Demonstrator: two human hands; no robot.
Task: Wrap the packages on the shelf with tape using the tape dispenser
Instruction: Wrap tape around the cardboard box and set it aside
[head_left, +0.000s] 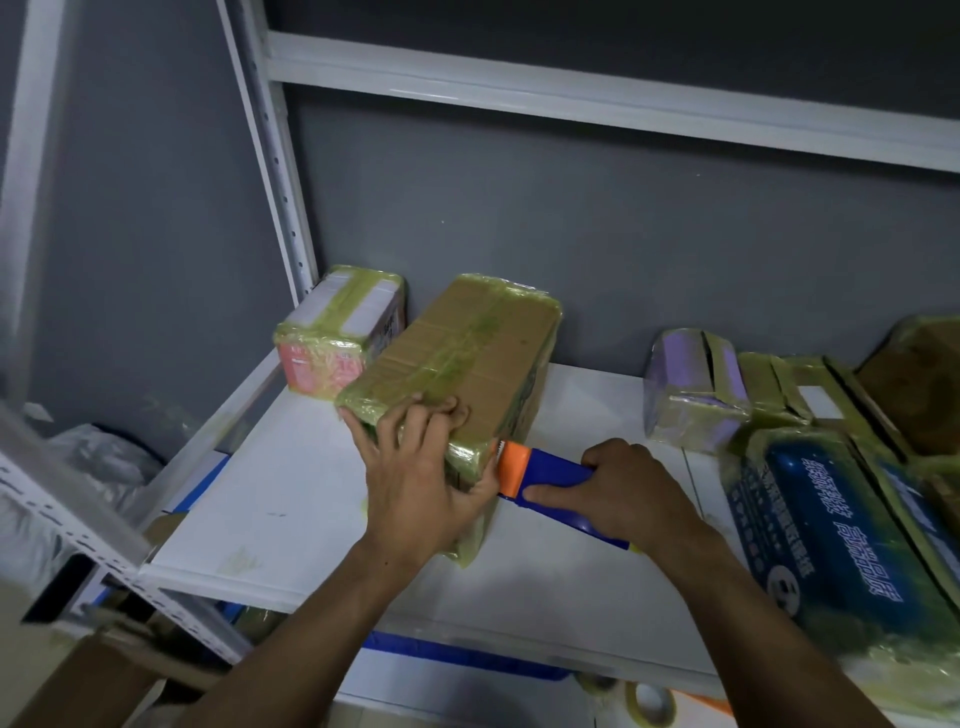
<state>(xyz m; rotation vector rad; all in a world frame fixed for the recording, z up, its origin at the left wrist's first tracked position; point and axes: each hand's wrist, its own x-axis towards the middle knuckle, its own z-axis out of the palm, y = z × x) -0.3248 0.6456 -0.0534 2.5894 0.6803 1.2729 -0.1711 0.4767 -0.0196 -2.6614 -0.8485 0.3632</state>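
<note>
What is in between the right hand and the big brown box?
The tape dispenser: the right hand grips its blue handle, and its orange head is at the brown box near corner, in the head view.

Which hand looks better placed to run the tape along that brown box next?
Probably the right hand: it grips the tape dispenser against the brown box, while the left hand steadies it.

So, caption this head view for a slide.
Left hand steadies a taped cardboard package on the shelf; right hand holds the tape dispenser at its corner.
</note>
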